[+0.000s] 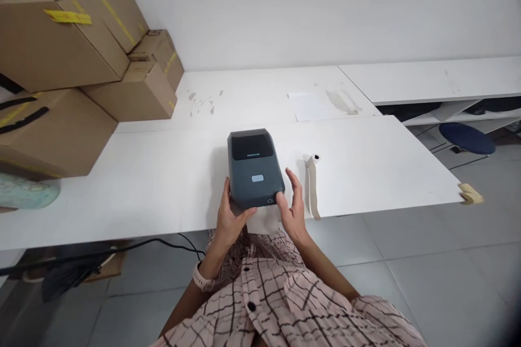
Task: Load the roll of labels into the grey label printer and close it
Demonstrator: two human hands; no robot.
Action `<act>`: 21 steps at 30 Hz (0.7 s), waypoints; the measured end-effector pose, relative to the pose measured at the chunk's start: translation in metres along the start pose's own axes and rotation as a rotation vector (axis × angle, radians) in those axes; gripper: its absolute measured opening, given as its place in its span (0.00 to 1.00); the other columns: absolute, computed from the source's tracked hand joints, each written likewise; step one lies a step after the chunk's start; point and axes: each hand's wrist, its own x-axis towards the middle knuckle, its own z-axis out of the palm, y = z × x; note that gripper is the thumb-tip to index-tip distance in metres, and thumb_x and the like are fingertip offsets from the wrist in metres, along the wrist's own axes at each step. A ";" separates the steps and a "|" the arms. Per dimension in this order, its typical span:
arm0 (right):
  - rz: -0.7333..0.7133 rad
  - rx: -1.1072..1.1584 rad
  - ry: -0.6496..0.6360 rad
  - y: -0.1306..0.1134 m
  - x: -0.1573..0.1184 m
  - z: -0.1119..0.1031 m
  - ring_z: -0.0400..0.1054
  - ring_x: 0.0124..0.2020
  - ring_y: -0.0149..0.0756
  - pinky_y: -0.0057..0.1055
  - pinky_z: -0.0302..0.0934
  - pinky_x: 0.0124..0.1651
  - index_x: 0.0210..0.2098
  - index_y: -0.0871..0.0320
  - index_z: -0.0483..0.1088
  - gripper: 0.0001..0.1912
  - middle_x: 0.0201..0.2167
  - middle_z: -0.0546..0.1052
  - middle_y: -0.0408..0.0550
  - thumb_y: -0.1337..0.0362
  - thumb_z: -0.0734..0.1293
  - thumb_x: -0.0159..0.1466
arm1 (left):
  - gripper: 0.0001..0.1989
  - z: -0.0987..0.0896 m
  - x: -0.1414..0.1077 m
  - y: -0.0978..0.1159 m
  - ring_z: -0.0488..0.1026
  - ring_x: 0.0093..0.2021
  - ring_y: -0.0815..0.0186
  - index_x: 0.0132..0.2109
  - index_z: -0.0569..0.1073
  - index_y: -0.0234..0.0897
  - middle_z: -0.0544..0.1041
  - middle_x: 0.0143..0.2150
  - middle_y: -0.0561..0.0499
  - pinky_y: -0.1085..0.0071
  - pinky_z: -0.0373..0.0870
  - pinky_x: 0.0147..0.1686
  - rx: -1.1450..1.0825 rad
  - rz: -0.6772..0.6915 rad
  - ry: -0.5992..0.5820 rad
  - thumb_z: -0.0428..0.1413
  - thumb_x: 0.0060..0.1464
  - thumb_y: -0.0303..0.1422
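- Nearest the camera, the checked shirt faces the table's front edge, which probably keeps the reach short.
- The white table spans the view, with cardboard boxes stacked at its left end, likely to leave working room.
- The dark grey device is at the table's front edge, button end toward the person; whether it rests fully on the tabletop, I cannot tell.
- The left hand grips its front-left corner, fingers along the side, thumb at the lower front edge, seemingly for steadiness; fingertips underneath are hidden.
- The right hand touches the front-right corner with its thumb, fingers spread beside the casing, so it seems to guide rather than clamp.
- The paper roll, partly unwound, lies just right of that hand, within easy reach.
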 end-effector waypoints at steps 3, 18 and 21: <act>0.171 0.162 -0.018 0.018 -0.016 0.003 0.49 0.77 0.47 0.55 0.51 0.76 0.75 0.44 0.47 0.33 0.77 0.54 0.50 0.48 0.57 0.74 | 0.58 -0.003 0.002 -0.007 0.56 0.76 0.46 0.77 0.46 0.43 0.55 0.77 0.35 0.52 0.61 0.70 0.087 0.093 0.046 0.68 0.50 0.51; 0.111 0.293 -0.074 -0.005 0.008 -0.014 0.49 0.77 0.51 0.58 0.50 0.76 0.73 0.45 0.52 0.35 0.76 0.57 0.51 0.40 0.57 0.73 | 0.48 -0.011 0.016 0.009 0.44 0.79 0.45 0.77 0.49 0.49 0.50 0.80 0.43 0.47 0.54 0.74 0.293 0.338 0.089 0.59 0.58 0.56; -0.004 0.246 -0.083 -0.021 0.044 -0.017 0.46 0.78 0.53 0.60 0.49 0.75 0.75 0.43 0.49 0.38 0.77 0.54 0.48 0.37 0.56 0.71 | 0.38 -0.017 0.036 0.036 0.45 0.79 0.49 0.76 0.54 0.52 0.53 0.79 0.48 0.49 0.49 0.76 0.290 0.557 0.095 0.51 0.65 0.56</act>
